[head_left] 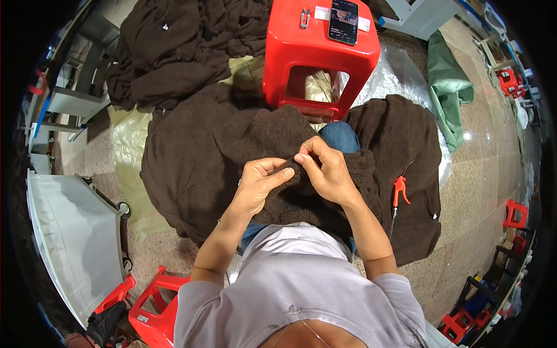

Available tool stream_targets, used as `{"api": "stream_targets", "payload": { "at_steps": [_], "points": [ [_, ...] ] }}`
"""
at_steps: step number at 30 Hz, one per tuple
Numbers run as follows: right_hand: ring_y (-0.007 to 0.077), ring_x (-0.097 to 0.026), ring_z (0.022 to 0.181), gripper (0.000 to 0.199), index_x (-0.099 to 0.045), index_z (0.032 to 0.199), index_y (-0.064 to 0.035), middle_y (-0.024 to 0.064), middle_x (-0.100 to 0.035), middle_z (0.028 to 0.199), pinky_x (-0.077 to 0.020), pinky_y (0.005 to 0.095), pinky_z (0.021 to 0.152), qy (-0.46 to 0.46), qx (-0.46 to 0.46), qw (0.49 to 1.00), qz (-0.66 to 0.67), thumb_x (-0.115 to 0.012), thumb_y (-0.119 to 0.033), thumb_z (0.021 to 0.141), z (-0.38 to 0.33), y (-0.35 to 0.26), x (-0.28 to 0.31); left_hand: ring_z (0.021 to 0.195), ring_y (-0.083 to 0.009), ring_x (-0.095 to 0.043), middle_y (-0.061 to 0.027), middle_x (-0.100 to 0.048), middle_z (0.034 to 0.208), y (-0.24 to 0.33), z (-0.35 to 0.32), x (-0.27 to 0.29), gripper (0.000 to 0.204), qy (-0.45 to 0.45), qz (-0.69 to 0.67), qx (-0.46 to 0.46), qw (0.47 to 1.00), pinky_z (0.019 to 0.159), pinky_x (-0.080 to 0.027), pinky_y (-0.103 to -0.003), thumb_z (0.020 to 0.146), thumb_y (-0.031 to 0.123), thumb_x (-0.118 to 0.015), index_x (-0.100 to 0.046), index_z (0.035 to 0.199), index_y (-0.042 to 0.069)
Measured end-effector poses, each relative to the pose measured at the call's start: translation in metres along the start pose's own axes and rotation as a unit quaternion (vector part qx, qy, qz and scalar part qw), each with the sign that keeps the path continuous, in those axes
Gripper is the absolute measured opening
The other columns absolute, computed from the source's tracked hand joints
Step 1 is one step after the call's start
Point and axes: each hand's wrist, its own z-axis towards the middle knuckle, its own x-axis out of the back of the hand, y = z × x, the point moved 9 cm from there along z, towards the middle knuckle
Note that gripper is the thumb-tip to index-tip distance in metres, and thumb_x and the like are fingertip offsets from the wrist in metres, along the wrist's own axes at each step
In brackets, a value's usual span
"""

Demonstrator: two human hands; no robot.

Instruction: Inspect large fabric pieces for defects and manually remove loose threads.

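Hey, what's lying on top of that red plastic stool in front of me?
On the red stool lie a dark smartphone with its screen lit, small thread snips and a white strip, partly hidden beneath the phone. The floor under the stool is mostly covered by brown fabric.

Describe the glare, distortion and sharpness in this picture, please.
Head view: strong fisheye bending, with a black rim at the corners; bright glare on the polished floor and on the clear plastic sheet; the hands and brown cloth in the middle look sharp; things near the rim look squeezed and dimmer.

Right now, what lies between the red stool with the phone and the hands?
In the head view: brown fleece fabric draped over a blue-jeaned knee.
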Motion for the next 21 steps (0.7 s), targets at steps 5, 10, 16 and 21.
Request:
{"api": "stream_targets", "payload": {
  "at_steps": [5, 10, 16, 21],
  "points": [
    [0.0231, -0.058, 0.059, 0.012, -0.055, 0.091, -0.001, 0.0124, -0.058, 0.07, -0.0442, 0.0336, 0.055, -0.026, -0.049, 0.998, 0.028, -0.064, -0.008, 0.093, -0.003, 0.005, -0.007, 0.078, -0.0055, -0.062, -0.0025, -0.069, 0.089, -0.008, 0.005, 0.011, 0.011, 0.029, -0.006, -0.02, 0.999, 0.071, -0.049, -0.02, 0.088, 0.0, -0.07, -0.07, 0.098, -0.003],
    [0.0137, -0.052, 0.061, 0.01, -0.056, 0.092, -0.0017, 0.006, -0.054, 0.07, -0.0425, 0.0288, 0.056, -0.03, -0.013, 0.997, 0.063, -0.065, -0.006, 0.093, -0.011, -0.011, -0.026, 0.08, -0.0084, -0.062, -0.006, -0.07, 0.091, 0.012, 0.003, 0.013, 0.023, 0.137, -0.044, -0.154, 0.978, 0.074, -0.048, -0.021, 0.083, -0.011, -0.055, -0.07, 0.1, -0.005],
    [0.018, -0.06, 0.071, 0.018, -0.061, 0.099, 0.0002, 0.0104, -0.06, 0.083, -0.0481, 0.0306, 0.067, 0.004, 0.017, 0.999, -0.031, -0.072, -0.003, 0.084, -0.02, -0.009, 0.013, 0.078, -0.0099, -0.062, -0.0053, -0.068, 0.09, 0.053, 0.006, 0.043, 0.023, 0.171, -0.059, -0.212, 0.96, 0.072, -0.049, -0.021, 0.083, -0.011, -0.054, -0.069, 0.098, -0.003],
    [0.0155, -0.065, 0.081, 0.017, -0.067, 0.097, 0.0033, 0.0102, -0.068, 0.086, -0.0496, 0.0308, 0.073, 0.037, -0.155, 0.985, -0.064, -0.072, 0.0, 0.081, -0.044, 0.041, 0.077, 0.09, -0.0133, -0.066, -0.008, -0.069, 0.098, 0.061, 0.002, 0.045, 0.016, -0.002, -0.076, -0.134, 0.988, 0.086, -0.052, -0.026, 0.088, -0.007, -0.059, -0.065, 0.102, -0.003]
  ]
}}
